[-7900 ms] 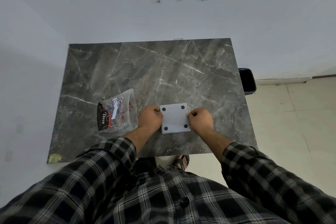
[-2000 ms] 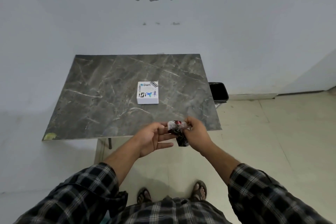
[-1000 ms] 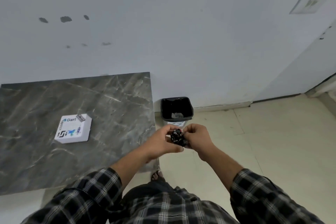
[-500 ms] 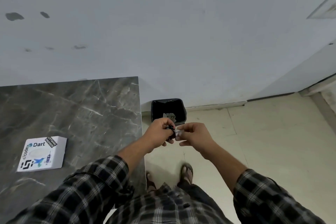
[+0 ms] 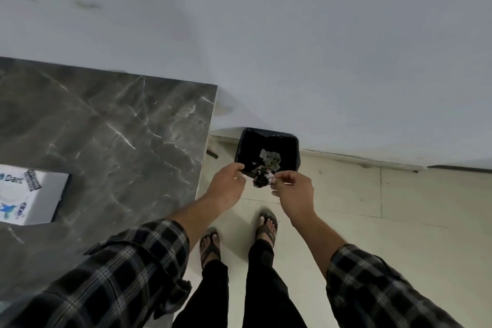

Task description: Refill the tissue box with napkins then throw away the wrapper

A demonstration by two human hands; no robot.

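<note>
The wrapper [image 5: 262, 179], crumpled small, is hanging pinched in my right hand [image 5: 292, 189] at the bin's [image 5: 241, 149] near rim for dropping, my left hand [image 5: 226, 185] hovering loosely open beside it.

Your sleeves [image 5: 127, 271] are black-and-grey plaid; the table [image 5: 111, 125] is grey marble, white-veined; the bin [image 5: 246, 146] is black.

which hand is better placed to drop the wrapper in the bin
Right. The right hand pinches the crumpled wrapper at the near rim of the bin. The left hand is beside it, and seems open and off the wrapper.
</note>
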